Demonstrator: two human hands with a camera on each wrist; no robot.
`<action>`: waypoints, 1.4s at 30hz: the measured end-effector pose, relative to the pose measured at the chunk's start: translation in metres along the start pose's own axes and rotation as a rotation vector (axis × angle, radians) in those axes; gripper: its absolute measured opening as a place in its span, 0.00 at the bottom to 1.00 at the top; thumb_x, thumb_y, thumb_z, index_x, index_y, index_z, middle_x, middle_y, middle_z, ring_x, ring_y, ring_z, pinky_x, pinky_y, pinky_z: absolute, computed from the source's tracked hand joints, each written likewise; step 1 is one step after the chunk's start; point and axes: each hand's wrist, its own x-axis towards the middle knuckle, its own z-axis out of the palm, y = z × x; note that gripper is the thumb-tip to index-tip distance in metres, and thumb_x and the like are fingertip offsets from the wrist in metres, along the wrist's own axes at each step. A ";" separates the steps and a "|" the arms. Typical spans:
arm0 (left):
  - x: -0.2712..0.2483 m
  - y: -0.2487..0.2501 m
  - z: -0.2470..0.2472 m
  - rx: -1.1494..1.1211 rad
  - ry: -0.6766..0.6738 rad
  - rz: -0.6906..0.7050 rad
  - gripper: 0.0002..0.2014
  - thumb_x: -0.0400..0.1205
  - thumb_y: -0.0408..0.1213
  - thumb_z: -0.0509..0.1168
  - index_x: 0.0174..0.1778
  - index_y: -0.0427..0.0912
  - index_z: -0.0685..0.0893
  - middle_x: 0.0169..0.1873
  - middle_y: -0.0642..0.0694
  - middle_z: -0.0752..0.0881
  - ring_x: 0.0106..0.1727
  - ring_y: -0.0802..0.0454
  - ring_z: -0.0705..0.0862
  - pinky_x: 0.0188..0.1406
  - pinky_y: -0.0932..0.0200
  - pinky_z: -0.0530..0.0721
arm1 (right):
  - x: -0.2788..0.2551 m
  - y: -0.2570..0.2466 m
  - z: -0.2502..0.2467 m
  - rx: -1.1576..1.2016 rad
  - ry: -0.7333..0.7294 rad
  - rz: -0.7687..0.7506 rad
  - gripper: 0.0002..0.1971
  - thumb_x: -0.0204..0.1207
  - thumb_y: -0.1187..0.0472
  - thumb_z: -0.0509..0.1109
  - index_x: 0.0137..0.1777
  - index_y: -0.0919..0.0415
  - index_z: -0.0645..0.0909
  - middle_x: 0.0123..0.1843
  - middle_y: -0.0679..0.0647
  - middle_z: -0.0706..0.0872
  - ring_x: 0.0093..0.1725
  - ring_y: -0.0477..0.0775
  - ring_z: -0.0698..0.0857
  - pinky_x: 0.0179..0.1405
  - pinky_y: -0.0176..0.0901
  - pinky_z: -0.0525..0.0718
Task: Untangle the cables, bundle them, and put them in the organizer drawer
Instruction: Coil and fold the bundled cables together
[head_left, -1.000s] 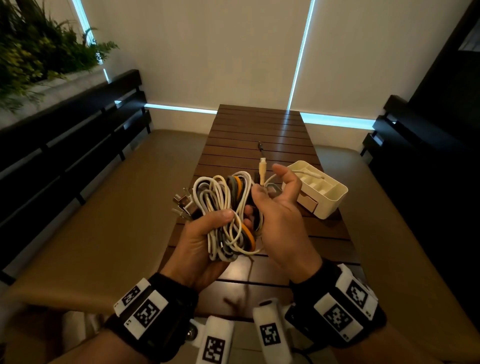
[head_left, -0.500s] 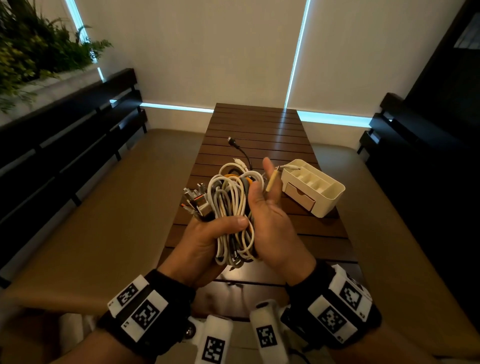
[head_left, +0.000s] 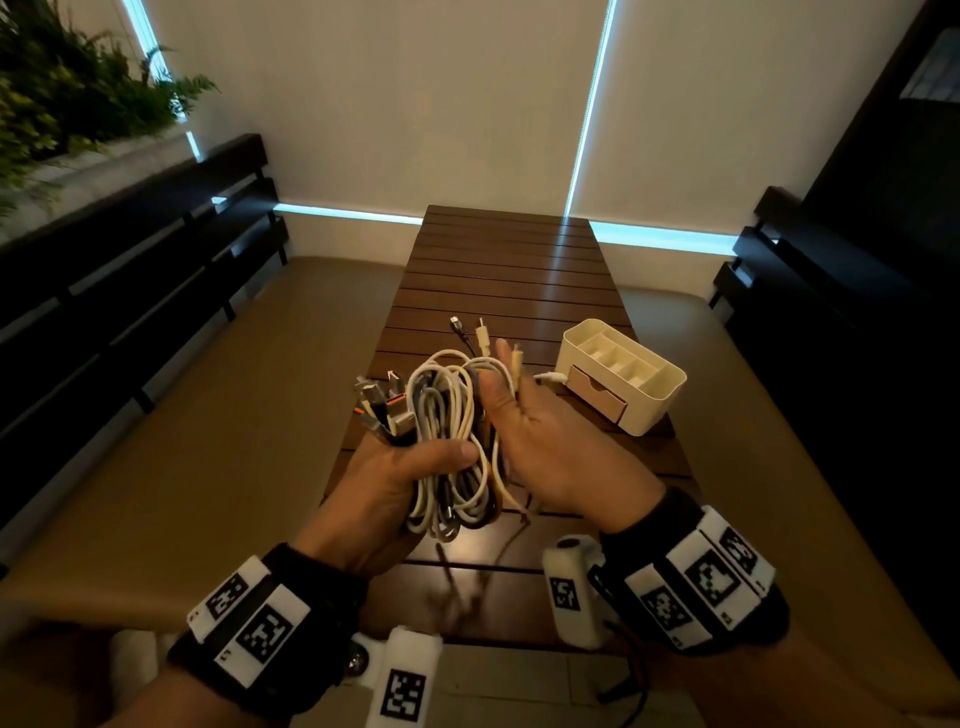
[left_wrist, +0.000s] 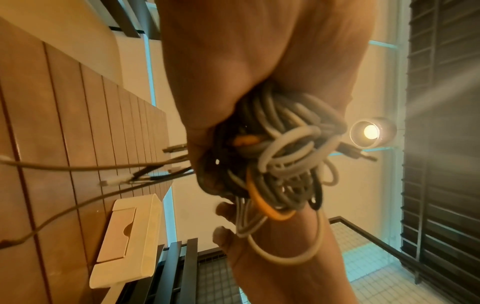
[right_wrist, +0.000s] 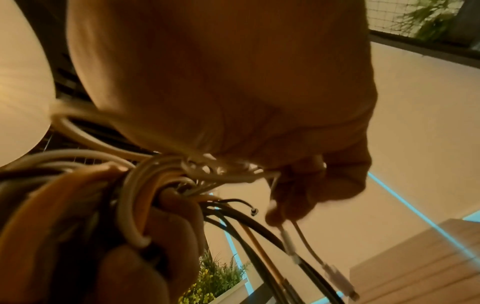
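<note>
A tangled bundle of white, grey, black and orange cables (head_left: 447, 410) hangs above the wooden table (head_left: 509, 270). My left hand (head_left: 415, 457) grips it round the middle, thumb across the front. Several USB plugs (head_left: 384, 402) stick out at the bundle's upper left. My right hand (head_left: 514, 400) is just right of the bundle, fingers pointing up, with loose cable ends (head_left: 517, 358) pinched between them. In the right wrist view those ends (right_wrist: 322, 265) trail from my curled fingers. The cream organizer (head_left: 649, 410) stands at the right, its small drawer (head_left: 597, 397) closed.
Padded benches with dark slatted backs (head_left: 130, 291) flank the table on both sides. A planter with greenery (head_left: 62, 88) is at the upper left. Bare slats lie beyond the organizer. A lamp (left_wrist: 371, 131) glares in the left wrist view.
My right hand has drawn a little to the right of the bundle, and more cable ends now stick up beside its fingers. The left hand keeps its grip.
</note>
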 end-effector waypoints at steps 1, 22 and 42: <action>0.002 0.001 -0.001 -0.007 -0.002 -0.004 0.19 0.68 0.22 0.67 0.54 0.37 0.88 0.39 0.34 0.89 0.33 0.41 0.90 0.30 0.47 0.89 | 0.001 0.001 -0.001 0.011 0.015 -0.005 0.46 0.68 0.18 0.36 0.86 0.34 0.43 0.55 0.49 0.83 0.56 0.47 0.82 0.64 0.56 0.81; 0.015 0.021 -0.032 -0.059 0.070 -0.011 0.45 0.62 0.36 0.81 0.76 0.30 0.74 0.57 0.26 0.87 0.53 0.28 0.89 0.41 0.43 0.89 | -0.008 -0.001 -0.004 0.699 0.295 -0.052 0.09 0.87 0.69 0.59 0.56 0.59 0.81 0.47 0.55 0.93 0.44 0.55 0.93 0.39 0.42 0.91; 0.005 0.027 -0.027 -0.036 0.006 0.029 0.45 0.65 0.39 0.83 0.78 0.32 0.72 0.67 0.19 0.79 0.63 0.18 0.82 0.58 0.21 0.82 | -0.021 -0.017 -0.006 0.794 0.197 -0.001 0.11 0.85 0.54 0.66 0.50 0.61 0.86 0.45 0.59 0.92 0.42 0.58 0.93 0.39 0.43 0.91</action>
